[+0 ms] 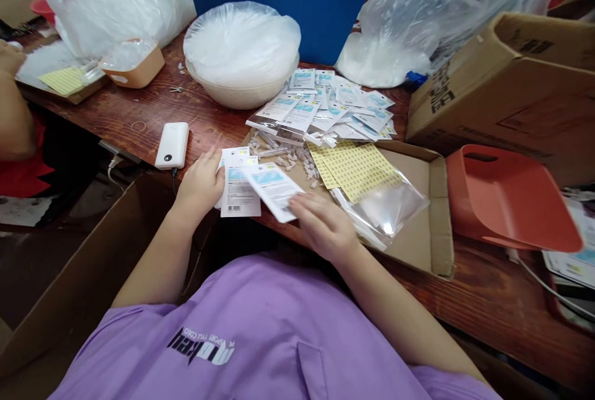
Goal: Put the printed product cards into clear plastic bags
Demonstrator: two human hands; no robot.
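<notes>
Left hand (pixel 201 186) is closed on a small stack of white printed packaging cards with blue panels and barcodes (pixel 238 192), thumb on top, at the near edge of the dark red-brown wooden worktop (pixel 139 105). Right hand (pixel 324 226) pinches one more white card with a blue panel (pixel 274 190), fingers curled over its lower right corner; that card lies tilted and overlaps the stack's right side. Just right of the cards: a sheet of small yellow stickers (pixel 356 165) lying partly on a clear plastic bag (pixel 390 204), both on a flattened brown cardboard tray (pixel 430 214). Small clear plastic parts (pixel 297 160) scattered between the cards and the stickers. Behind that, a loose pile of filled white-and-blue packets (pixel 332 108). White bowl covered in clear plastic (pixel 242 56) behind the pile, to the left. White power bank with cable (pixel 172 145) just left of the left hand. Orange plastic scoop tray (pixel 509 198) well to the right, in front of a brown cardboard box (pixel 511 80). Another person's arm (pixel 13 108) at the far left edge.
</notes>
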